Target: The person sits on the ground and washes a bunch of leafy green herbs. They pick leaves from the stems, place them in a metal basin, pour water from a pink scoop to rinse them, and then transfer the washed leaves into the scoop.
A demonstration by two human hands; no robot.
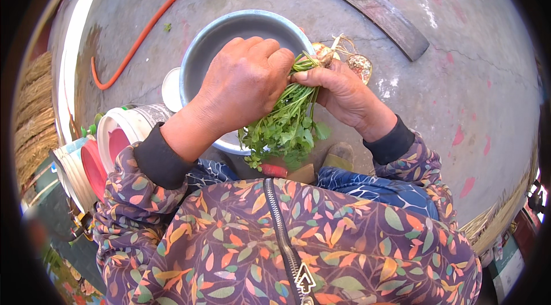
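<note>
A bunch of leafy green herbs point(290, 118) hangs upside down between my hands, leaves toward my lap and the pale root end point(327, 58) at the top. My right hand point(347, 95) pinches it just below the roots, thumb laid across the stems. With fingers curled, my left hand point(247, 84) is closed against the stems from the other side; its fingertips are hidden. Beneath the left hand stands a round grey basin with a light blue rim point(192, 47). The leaves overlap its near right edge.
White buckets point(135, 124) and a red container point(93, 168) stand at the left. An orange hose point(143, 32) lies on the concrete floor beyond. A long dark board point(367, 6) is at the far right. Round patterned objects point(360, 68) sit behind my right hand. My shoe point(340, 156) shows below.
</note>
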